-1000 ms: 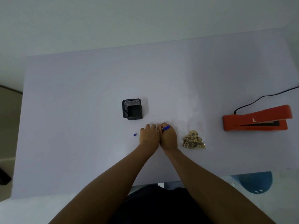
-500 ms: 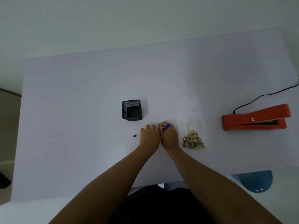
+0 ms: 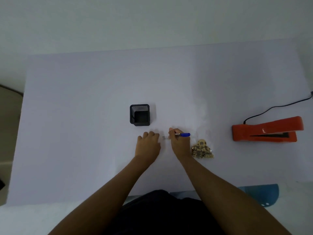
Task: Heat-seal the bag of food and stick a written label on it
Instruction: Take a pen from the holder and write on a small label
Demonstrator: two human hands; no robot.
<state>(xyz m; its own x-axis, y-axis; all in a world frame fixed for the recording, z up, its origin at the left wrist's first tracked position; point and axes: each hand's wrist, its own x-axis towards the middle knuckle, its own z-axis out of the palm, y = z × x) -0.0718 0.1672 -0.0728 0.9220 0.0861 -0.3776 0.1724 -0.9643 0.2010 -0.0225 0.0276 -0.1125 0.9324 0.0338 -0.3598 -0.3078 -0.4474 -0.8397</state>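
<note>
My right hand (image 3: 179, 144) is closed around a blue pen (image 3: 185, 134) that points left, its tip near a small white label (image 3: 166, 137) lying on the table. My left hand (image 3: 148, 145) rests palm down to the left of the label with its fingers curled; what lies under it is hidden. A clear bag of brown and cream food pieces (image 3: 202, 149) lies just right of my right wrist. The orange heat sealer (image 3: 265, 131) stands far right with its jaw ajar.
A black mesh pen holder (image 3: 139, 115) stands just beyond my left hand. The sealer's black cord (image 3: 274, 106) runs off to the right edge. The white table (image 3: 84, 133) ends at my body. A blue chair seat (image 3: 260, 194) shows below its near right edge.
My hands have separated, uncovering the label between them. The left hand slid left over the spot where a small blue cap lay. The pen now lies flatter, pointing left.
</note>
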